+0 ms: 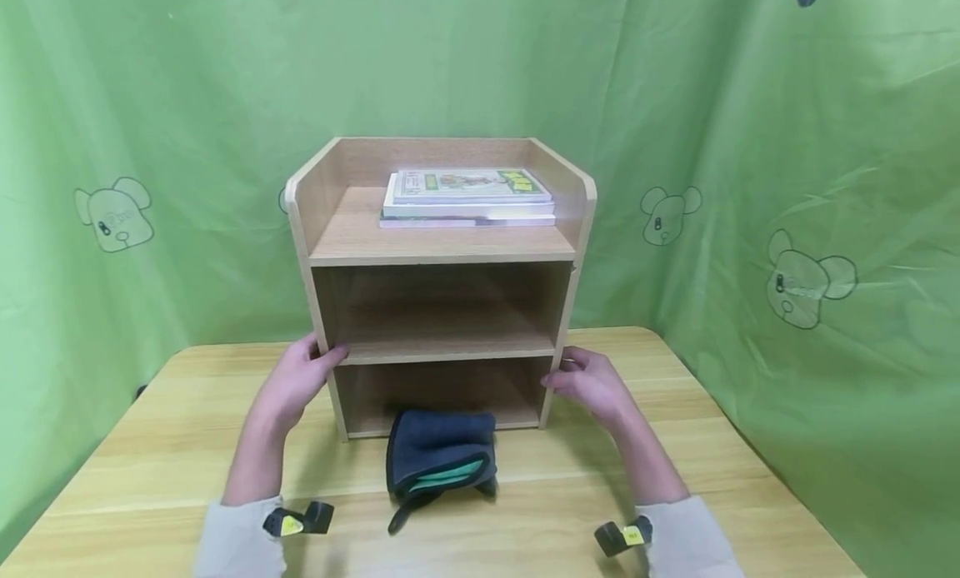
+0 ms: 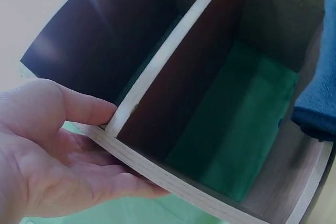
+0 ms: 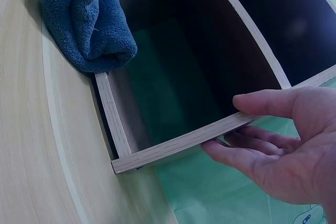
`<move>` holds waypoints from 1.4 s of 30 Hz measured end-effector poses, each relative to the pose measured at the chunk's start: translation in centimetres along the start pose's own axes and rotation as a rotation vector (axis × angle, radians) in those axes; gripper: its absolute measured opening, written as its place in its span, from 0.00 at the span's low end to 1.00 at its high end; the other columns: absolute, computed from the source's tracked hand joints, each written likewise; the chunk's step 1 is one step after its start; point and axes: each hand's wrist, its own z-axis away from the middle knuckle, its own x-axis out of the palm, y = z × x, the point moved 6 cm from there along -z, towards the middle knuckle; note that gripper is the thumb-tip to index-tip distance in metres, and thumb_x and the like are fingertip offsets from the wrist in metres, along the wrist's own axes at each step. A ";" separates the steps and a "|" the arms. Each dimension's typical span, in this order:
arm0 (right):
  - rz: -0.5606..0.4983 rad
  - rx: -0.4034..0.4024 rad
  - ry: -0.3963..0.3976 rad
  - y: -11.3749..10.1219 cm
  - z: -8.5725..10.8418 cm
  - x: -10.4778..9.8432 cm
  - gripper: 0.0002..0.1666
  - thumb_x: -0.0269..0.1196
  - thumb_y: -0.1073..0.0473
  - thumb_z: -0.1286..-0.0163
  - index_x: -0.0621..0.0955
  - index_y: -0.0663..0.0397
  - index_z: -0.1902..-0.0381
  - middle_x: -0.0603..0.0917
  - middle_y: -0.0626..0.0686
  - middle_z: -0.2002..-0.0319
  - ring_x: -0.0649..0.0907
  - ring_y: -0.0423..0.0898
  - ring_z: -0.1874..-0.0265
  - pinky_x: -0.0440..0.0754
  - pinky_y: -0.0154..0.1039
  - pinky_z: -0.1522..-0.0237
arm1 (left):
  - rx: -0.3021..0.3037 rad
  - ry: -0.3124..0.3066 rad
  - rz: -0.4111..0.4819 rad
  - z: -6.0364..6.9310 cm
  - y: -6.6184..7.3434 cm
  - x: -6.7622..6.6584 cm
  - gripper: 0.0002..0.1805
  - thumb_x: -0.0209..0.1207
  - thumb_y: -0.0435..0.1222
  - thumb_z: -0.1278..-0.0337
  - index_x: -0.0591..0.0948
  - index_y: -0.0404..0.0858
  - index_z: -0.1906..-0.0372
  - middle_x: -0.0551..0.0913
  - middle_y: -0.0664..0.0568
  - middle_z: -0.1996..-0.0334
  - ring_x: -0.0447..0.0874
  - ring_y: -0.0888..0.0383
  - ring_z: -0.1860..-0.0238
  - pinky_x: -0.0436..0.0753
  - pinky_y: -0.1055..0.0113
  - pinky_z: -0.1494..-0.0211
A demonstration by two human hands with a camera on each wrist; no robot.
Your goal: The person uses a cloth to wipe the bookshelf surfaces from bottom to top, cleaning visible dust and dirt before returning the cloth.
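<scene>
A light wooden shelf unit (image 1: 442, 257) with an open top tier and two compartments stands on the table. My left hand (image 1: 303, 378) grips its left side panel near the middle board, thumb at the front edge and fingers along the outside. On the opposite side, my right hand (image 1: 592, 382) pinches the right panel (image 3: 189, 137) a little lower, thumb inside and fingers behind. A folded dark blue cloth (image 1: 442, 449) with black edging and a green patch lies at the front of the lower compartment, partly on the table. Neither hand touches it.
A small stack of books (image 1: 468, 196) lies on the top tier. The wooden table (image 1: 150, 470) extends around the unit. Green curtains (image 1: 810, 186) with bear-head prints hang behind it and at both sides.
</scene>
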 end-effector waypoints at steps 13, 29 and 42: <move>-0.008 0.006 -0.003 -0.2 0.1 0.3 0.41 0.66 0.65 0.37 0.67 0.71 0.29 0.72 0.72 0.32 0.81 0.62 0.39 0.82 0.48 0.39 | 0.031 0.081 -0.138 0.3 0.0 -0.3 0.28 0.48 0.40 0.24 0.68 0.27 0.29 0.70 0.28 0.31 0.69 0.36 0.30 0.69 0.40 0.28; 0.186 -0.020 0.011 -0.8 0.0 -0.2 0.29 0.68 0.61 0.38 0.78 0.68 0.40 0.85 0.67 0.46 0.87 0.55 0.52 0.86 0.44 0.49 | 0.020 0.099 -0.140 0.4 -0.1 -0.2 0.27 0.49 0.41 0.25 0.70 0.29 0.29 0.72 0.30 0.32 0.71 0.38 0.32 0.70 0.40 0.29; 0.715 0.195 -0.434 -3.0 1.7 3.8 0.17 0.60 0.52 0.25 0.83 0.60 0.67 0.86 0.61 0.71 0.88 0.53 0.77 0.88 0.42 0.72 | 0.008 0.087 -0.129 0.4 0.0 -0.2 0.28 0.48 0.40 0.25 0.67 0.29 0.28 0.69 0.29 0.30 0.67 0.36 0.28 0.67 0.40 0.27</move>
